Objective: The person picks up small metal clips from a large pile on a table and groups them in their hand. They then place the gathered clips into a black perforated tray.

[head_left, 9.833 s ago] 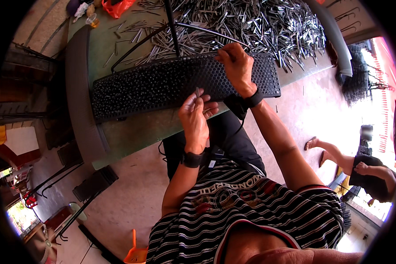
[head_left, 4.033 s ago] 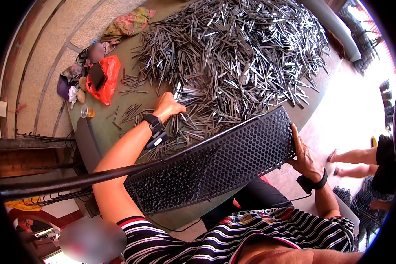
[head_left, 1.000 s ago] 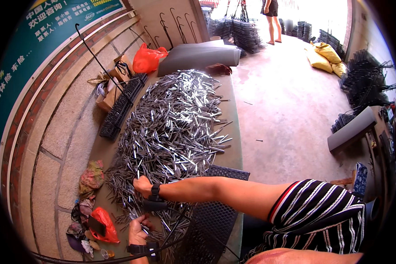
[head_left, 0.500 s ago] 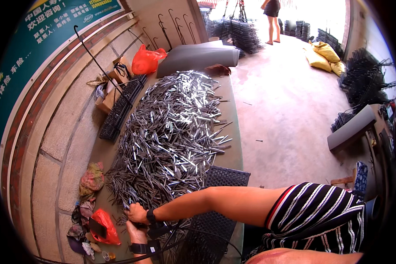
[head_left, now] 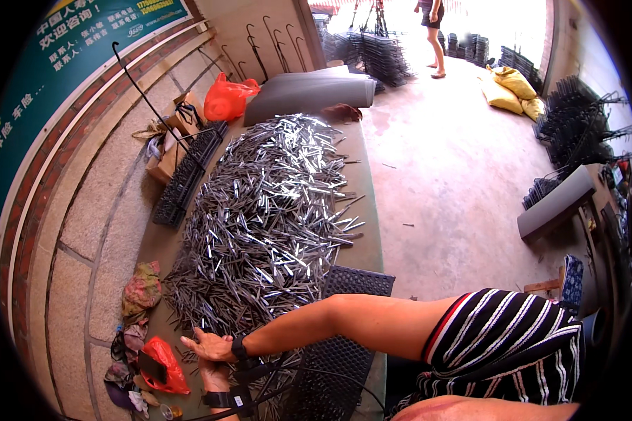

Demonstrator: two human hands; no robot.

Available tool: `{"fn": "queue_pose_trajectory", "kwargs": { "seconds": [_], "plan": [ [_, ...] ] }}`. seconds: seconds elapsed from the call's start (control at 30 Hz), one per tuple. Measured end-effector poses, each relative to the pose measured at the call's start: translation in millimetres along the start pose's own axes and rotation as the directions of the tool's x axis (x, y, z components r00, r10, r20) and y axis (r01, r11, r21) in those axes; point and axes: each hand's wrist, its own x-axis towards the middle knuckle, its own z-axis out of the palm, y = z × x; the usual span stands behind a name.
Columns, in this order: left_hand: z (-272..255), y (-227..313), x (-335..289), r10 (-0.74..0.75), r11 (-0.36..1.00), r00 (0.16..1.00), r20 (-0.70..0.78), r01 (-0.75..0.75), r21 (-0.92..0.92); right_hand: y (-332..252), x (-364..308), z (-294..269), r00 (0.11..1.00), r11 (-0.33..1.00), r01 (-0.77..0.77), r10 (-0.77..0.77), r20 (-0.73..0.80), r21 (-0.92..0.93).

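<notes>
A large heap of thin, silvery metal pieces (head_left: 274,203) covers most of the long table (head_left: 373,210). Over its near left edge is my right hand (head_left: 212,346), fingers stretched and spread, with nothing visible in them. Just below it my left hand (head_left: 212,373) comes up from the lower edge; its fingers are hidden behind the right hand. Both wrists wear dark bands. Beneath and beside my right forearm lie black perforated panels (head_left: 337,361).
A red plastic bag (head_left: 163,372) with a dark flat object and crumpled cloths (head_left: 142,291) lie along the wall side. Black racks (head_left: 189,179) and a grey roll (head_left: 309,97) border the heap. Yellow sacks (head_left: 502,91) and a standing person (head_left: 434,35) are farther off.
My right hand has gone from closed fingers to spread ones and shifted slightly down and left. The view has shifted a little. The far person has changed stance.
</notes>
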Motion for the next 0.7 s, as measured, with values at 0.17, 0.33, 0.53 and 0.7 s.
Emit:
{"fn": "queue_pose_trajectory", "kwargs": {
  "seconds": [0.17,0.33,0.53,0.7],
  "plan": [
    [-0.9,2.8,1.5,-0.05,0.997,0.998,0.031,0.051,-0.053,0.6,-5.7,-13.4,0.987,0.969,0.156,-0.143,0.079,-0.192],
    [-28.7,15.2,-7.6,-0.108,0.99,0.994,-0.026,0.11,0.086,-6.3,-14.2,-32.7,0.967,0.927,0.251,-0.227,0.115,-0.28],
    [-22.6,41.3,-20.2,-0.033,0.949,0.946,-0.322,0.131,0.288,-1.9,-8.1,-89.3,1.0,0.97,0.005,0.001,-0.028,0.243],
    [-29.6,73.5,-47.8,0.111,0.982,0.932,-0.345,-0.05,0.182,-0.8,-26.8,-125.2,0.994,0.801,0.087,-0.033,-0.101,0.592]
  ]
}}
